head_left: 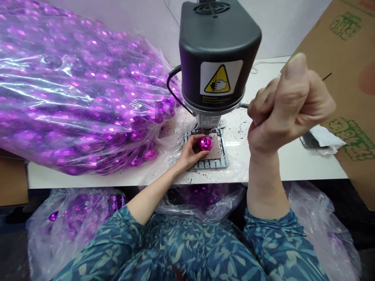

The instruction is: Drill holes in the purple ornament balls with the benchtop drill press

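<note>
A small bench drill press (218, 54) with a black head and a yellow warning label stands on the white table (293, 164). My left hand (190, 153) is closed on a shiny purple faceted bauble (206, 143), holding it on a brown pad on the drill's ribbed base (209, 163), right under the spindle. My right hand (285, 107) is raised in a fist around the drill's feed lever, thumb up; only a short metal stub of the lever shows beside the knuckles.
A large clear plastic bag full of purple baubles (76, 93) lies across the table's left side. More bagged baubles (82, 210) sit below the table edge. A cardboard box (348, 78) stands at the right. Dark shavings speckle the table around the drill.
</note>
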### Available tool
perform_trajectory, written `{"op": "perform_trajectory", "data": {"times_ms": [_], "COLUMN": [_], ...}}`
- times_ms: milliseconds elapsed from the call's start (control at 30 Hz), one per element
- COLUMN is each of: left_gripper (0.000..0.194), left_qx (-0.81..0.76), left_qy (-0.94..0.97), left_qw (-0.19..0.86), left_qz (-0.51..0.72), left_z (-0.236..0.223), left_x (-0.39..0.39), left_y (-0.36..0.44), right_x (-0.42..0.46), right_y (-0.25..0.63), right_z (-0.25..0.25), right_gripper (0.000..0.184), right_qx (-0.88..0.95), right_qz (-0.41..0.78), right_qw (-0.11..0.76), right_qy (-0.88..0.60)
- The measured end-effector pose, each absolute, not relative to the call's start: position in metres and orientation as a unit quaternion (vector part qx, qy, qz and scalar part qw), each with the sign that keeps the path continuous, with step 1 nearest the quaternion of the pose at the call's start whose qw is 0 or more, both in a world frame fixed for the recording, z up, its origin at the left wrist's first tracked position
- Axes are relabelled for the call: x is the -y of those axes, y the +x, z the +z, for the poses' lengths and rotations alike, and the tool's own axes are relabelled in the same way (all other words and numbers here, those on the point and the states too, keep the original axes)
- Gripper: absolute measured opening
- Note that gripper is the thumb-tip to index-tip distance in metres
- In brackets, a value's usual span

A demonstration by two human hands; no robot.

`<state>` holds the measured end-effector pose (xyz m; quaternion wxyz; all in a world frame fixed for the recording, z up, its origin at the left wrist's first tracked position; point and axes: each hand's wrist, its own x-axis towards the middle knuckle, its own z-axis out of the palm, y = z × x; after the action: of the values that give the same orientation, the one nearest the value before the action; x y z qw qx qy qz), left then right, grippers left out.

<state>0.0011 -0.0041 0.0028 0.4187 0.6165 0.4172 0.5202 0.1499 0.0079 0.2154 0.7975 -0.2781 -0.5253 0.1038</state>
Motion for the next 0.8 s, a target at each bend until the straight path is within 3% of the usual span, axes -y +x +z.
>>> {"op": "perform_trajectory", "data": {"times_ms": [333, 600, 800], "left_gripper": [0.065, 0.065, 0.064], "left_qx": [-0.413, -0.404, -0.409], "left_qy": [0.621, 0.633, 0.632], "left_qw": [0.415, 0.396, 0.388], "left_qz": [0.521, 0.529, 0.531], "left_z": [0.005, -0.001, -0.001], "left_x": [0.006, 0.004, 0.005], "left_y": [0.001, 0.0, 0.001], "right_x": [-0.008, -0.024, -0.027], "right_y": [0.155, 0.162, 0.165], "right_z": [0.177, 0.161, 0.147], "right_gripper": [0.067, 0.042, 0.044], "right_qx": [0.505, 0.564, 0.588], "right_qz": [0.101, -0.017, -0.057], "right_qw": [0.831, 0.824, 0.806], "right_qy": [-0.211, -0.048, -0.038]}}
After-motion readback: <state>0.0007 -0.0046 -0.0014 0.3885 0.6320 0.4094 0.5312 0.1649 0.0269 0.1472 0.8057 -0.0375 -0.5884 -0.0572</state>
